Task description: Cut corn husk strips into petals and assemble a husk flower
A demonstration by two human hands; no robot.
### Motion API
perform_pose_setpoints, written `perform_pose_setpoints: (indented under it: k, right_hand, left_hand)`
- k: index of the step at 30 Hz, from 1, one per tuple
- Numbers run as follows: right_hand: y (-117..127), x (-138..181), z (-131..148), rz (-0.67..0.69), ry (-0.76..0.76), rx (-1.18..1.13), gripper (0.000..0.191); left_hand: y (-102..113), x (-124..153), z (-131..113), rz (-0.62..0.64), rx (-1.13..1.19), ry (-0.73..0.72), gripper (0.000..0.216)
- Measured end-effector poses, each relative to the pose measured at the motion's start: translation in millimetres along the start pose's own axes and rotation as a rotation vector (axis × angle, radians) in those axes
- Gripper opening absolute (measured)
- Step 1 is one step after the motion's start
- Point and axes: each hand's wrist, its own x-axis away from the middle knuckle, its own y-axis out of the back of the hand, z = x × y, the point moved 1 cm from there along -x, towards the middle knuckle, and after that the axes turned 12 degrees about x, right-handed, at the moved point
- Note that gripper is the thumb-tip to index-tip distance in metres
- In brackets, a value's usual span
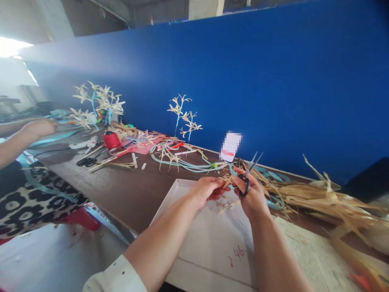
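My left hand (209, 190) pinches a small pale strip of dried husk (226, 181) above a shallow white cardboard box lid (197, 243). Close beside it, my right hand (254, 200) has its fingers through the black handles of a pair of scissors (244, 185). Their metal blades point up and away from the husk strip. The right fingertips meet near the same piece, and whether they also grip it I cannot tell. Small husk scraps (227, 205) lie in the lid beneath the hands.
Long dried husks (322, 194) are heaped at the right. Pale blue cord (194, 165) lies across the brown table (121, 194). Husk flowers (179, 109) stand along the blue partition (273, 81). A glue gun (83, 142) and another person's hand (42, 127) are at the left.
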Motion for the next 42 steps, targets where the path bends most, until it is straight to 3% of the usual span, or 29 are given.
perform_pose_setpoints:
  k: [8, 15, 19, 26, 37, 42]
  right_hand:
    - [-1.3, 3.1, 7.0, 0.08, -0.025, -0.051, 0.046]
    - [-2.9, 6.5, 9.4, 0.122, -0.028, -0.112, 0.042]
    - [-2.7, 5.9, 9.3, 0.11, -0.034, -0.074, 0.046]
    - [-1.0, 3.7, 6.7, 0.106, -0.039, -0.064, 0.047]
    - [-2.7, 3.1, 3.2, 0.096, 0.005, 0.011, 0.045]
    - [-3.0, 1.7, 2.0, 0.092, 0.053, 0.039, 0.046]
  left_hand:
    - [-0.6, 0.3, 3.4, 0.235, 0.331, 0.207, 0.02]
    - [-3.5, 4.3, 2.3, 0.288, 0.403, 0.251, 0.015]
    - [-4.0, 4.6, 3.1, 0.235, 0.315, 0.13, 0.017]
    - [-7.3, 5.4, -1.6, 0.036, -0.022, -0.169, 0.031]
    - [-7.3, 2.2, 0.3, -0.004, -0.298, -0.322, 0.03]
    - [-4.1, 1.4, 0.7, -0.041, -0.418, -0.487, 0.026]
